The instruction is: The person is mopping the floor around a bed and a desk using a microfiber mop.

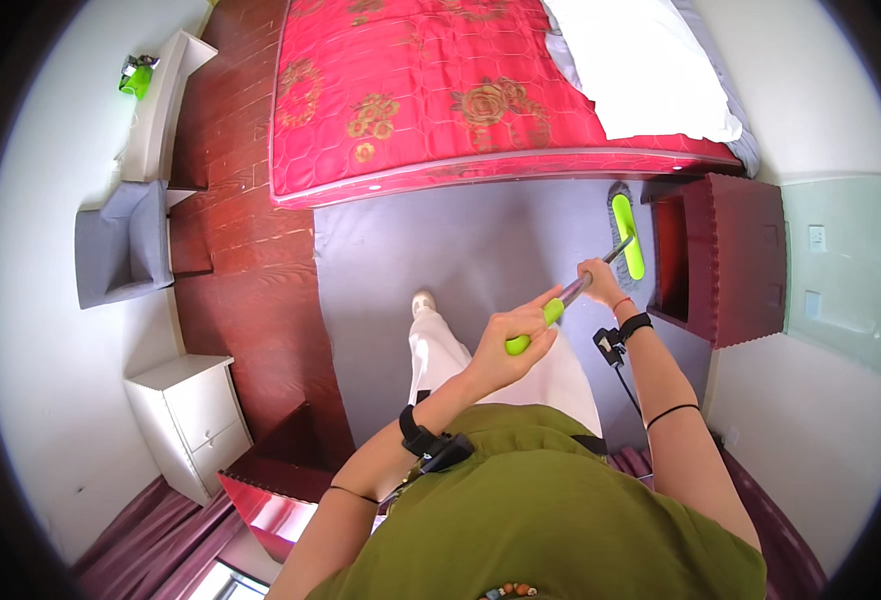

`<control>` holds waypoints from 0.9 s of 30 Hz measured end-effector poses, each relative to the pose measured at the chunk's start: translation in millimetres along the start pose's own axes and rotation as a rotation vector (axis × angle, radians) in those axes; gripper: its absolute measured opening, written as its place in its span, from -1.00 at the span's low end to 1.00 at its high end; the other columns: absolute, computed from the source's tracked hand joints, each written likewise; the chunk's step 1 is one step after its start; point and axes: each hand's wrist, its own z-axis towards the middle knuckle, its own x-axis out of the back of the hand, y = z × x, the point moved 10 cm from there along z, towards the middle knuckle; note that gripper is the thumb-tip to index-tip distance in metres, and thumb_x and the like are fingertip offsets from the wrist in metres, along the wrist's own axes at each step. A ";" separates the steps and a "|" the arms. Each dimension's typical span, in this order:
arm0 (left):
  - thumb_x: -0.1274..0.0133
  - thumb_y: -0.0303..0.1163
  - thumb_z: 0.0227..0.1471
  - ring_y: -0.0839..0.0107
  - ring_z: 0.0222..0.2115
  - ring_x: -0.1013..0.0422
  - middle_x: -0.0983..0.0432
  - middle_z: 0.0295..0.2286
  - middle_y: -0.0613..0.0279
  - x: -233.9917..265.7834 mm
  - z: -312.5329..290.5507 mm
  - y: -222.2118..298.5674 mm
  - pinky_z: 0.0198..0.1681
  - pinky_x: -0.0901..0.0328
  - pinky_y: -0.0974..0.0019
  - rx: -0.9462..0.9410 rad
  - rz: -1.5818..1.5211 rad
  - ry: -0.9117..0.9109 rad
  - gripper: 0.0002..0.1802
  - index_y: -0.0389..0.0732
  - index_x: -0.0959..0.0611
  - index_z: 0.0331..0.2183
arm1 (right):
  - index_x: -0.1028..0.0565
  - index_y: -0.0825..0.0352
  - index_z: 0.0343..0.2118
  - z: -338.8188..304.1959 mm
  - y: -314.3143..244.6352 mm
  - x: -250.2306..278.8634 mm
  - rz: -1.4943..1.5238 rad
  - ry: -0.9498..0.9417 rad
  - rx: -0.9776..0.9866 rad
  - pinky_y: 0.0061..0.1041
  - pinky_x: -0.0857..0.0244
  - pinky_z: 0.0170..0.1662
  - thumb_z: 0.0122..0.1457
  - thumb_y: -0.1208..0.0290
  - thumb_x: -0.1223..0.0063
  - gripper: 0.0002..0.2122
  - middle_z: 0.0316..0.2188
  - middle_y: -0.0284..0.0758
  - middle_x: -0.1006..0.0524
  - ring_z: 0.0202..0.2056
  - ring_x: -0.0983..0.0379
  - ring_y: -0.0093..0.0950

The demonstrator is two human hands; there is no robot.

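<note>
Both hands hold a mop (pixel 622 220) with a green head, a grey fringe and a metal pole. My left hand (pixel 505 345) is closed round the green grip at the pole's upper end. Farther down, my right hand (pixel 600 282) wraps the metal part of the pole. The mop head lies on the grey floor covering (pixel 390 240), between the bed and a dark red nightstand (pixel 740 260). Its fringe shows along both sides of the green plate.
A bed (pixel 410 90) with a red flowered mattress and white bedding (pixel 650 70) spans the far side. To the left, a grey chair (pixel 125 245), a white cabinet (pixel 195 415) and a white desk (pixel 155 110) stand along the wall. Dark red furniture (pixel 280 480) is at the near left.
</note>
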 end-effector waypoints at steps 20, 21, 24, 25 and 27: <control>0.12 -0.50 -0.33 -0.04 -0.56 -0.50 -0.07 -0.88 0.28 354.8 -190.8 225.6 -0.49 -0.29 0.19 -0.119 0.359 0.815 -0.71 -0.23 -0.17 -0.87 | -0.39 0.36 -0.74 156.0 -487.5 -235.0 0.374 -0.247 0.275 -0.23 -0.22 -0.44 -0.27 0.45 -0.03 -0.89 -0.67 -0.11 -0.41 -0.49 -0.35 -0.09; 0.11 -0.49 -0.30 -0.02 -0.61 -0.49 -0.08 -0.89 0.30 355.0 -193.3 228.2 -0.55 -0.30 0.20 -0.178 0.346 0.799 -0.68 -0.20 -0.17 -0.88 | -0.39 0.36 -0.75 153.8 -493.1 -239.6 0.385 -0.322 0.260 -0.22 -0.21 -0.45 -0.26 0.45 -0.02 -0.89 -0.67 -0.11 -0.40 -0.50 -0.34 -0.09; 0.10 -0.49 -0.24 0.03 -0.65 -0.49 -0.13 -0.91 0.33 351.5 -191.3 242.1 -0.64 -0.32 0.23 -0.330 0.286 0.607 -0.64 -0.16 -0.18 -0.89 | -0.38 0.34 -0.71 139.8 -496.6 -231.7 0.392 -0.257 0.283 -0.24 -0.21 -0.41 -0.26 0.47 -0.02 -0.91 -0.66 -0.16 -0.41 -0.46 -0.34 -0.12; 0.10 -0.49 -0.21 0.05 -0.65 -0.49 -0.15 -0.91 0.35 341.0 -188.9 250.2 -0.66 -0.33 0.25 -0.414 0.235 0.442 -0.62 -0.14 -0.19 -0.90 | -0.38 0.34 -0.71 130.2 -493.9 -227.2 0.392 -0.251 0.279 -0.24 -0.21 -0.41 -0.26 0.47 -0.02 -0.91 -0.66 -0.16 -0.41 -0.46 -0.34 -0.12; 0.13 -0.46 -0.16 0.09 -0.67 -0.48 -0.18 -0.91 0.36 329.6 -181.3 256.6 -0.69 -0.32 0.25 -0.432 0.208 0.212 -0.63 -0.12 -0.22 -0.88 | -0.39 0.32 -0.65 108.3 -479.5 -204.2 0.427 -0.129 0.236 -0.27 -0.22 -0.36 -0.29 0.52 -0.04 -0.92 -0.61 -0.21 -0.42 -0.40 -0.33 -0.17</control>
